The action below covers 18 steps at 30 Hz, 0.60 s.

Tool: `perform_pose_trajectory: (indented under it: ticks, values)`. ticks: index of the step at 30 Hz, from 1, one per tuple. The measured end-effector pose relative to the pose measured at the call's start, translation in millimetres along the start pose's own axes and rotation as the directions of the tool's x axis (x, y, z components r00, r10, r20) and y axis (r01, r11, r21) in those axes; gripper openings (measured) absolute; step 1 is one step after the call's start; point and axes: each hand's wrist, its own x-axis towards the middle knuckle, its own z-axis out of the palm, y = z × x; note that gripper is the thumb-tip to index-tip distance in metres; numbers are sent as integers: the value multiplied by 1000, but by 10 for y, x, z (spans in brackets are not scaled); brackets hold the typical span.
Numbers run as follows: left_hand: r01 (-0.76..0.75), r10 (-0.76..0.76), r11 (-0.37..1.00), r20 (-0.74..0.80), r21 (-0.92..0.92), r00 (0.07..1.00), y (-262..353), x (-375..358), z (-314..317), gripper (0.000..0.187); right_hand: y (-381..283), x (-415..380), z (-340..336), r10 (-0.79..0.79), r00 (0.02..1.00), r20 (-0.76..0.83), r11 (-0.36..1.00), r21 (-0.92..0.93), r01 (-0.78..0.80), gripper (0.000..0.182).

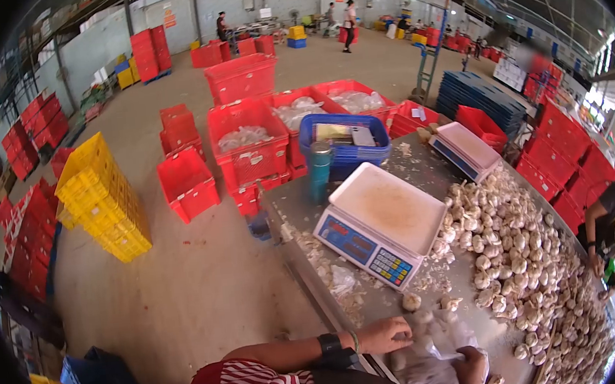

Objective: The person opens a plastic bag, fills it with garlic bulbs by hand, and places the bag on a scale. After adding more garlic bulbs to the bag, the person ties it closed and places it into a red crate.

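Observation:
At the metal table's near edge, a clear plastic bag (pixel 447 338) with garlic bulbs inside lies between my hands. My right hand (pixel 472 368) is closed on the bag's side. My left hand (pixel 384 335), with a dark band on its wrist, is at the bag's left, its fingers curled; whether they hold anything is hidden. A loose garlic bulb (pixel 411 301) sits just beyond the bag. Farther forward is a white digital scale (pixel 384 218) with a bare pan. A large heap of garlic (pixel 521 260) spreads over the table's right side.
A second scale (pixel 466 148), a teal bottle (pixel 321 170) and a blue basket (pixel 345 144) stand toward the table's far end. Red crates (pixel 247 142) with plastic bags are beyond it. Yellow crates (pixel 105 200) are stacked left. A co-worker (pixel 614 225) is across the heap.

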Motion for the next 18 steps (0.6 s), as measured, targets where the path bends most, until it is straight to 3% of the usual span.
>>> perform_pose_trajectory:
  ticks: [3, 5, 6, 7, 8, 9, 11, 13, 14, 15, 17, 18]
  values:
    - [20, -16, 999, -80, 46, 997, -129, -276, -396, 22, -418, -5, -361, 103, 993, 60, 959, 260, -116, 22]
    - [69, -81, 995, -180, -73, 980, -341, -467, -617, 23, -783, 16, -493, 89, 996, 8, 964, 249, -88, 28]
    - [49, -60, 996, -153, -73, 986, -384, -565, -718, 23, -821, 44, -438, 156, 977, -144, 951, 288, -110, 26]
    - [66, -111, 975, -207, -211, 972, -419, -683, -818, 24, -1307, 78, -467, 246, 957, -152, 905, 391, -170, 27]
    - [81, -171, 936, -240, -344, 955, -450, -814, -930, 25, -1837, 46, -476, 248, 937, -245, 888, 444, -119, 30]
    - [99, -245, 876, -259, -472, 934, -472, -940, -1068, 27, -1977, 81, -501, 229, 953, -199, 898, 420, -128, 32]
    - [171, -273, 857, -145, -487, 951, -564, -1149, -1349, 29, -2614, 71, -447, 218, 954, -206, 918, 374, -129, 24]
    - [281, -393, 623, 18, -730, 920, -799, -1387, -1488, 34, -3191, 76, -263, 188, 959, -210, 918, 384, -96, 24]
    - [381, -424, 548, 145, -745, 894, -991, -1484, -1552, 36, -3434, 101, -114, 199, 954, -224, 917, 386, -101, 24]
    - [386, -415, 551, 158, -740, 896, -1091, -1589, -1628, 36, -3666, 128, 43, 155, 962, -227, 898, 439, -41, 25]
    - [455, -276, 126, 409, -882, 870, -1219, -1781, -1802, 51, -4133, 242, 395, 68, 973, -220, 816, 573, 73, 26]
    - [524, -280, 32, 496, -851, 822, -1061, -1849, -2049, 53, -4282, 312, 616, 29, 979, -203, 800, 591, 99, 26]
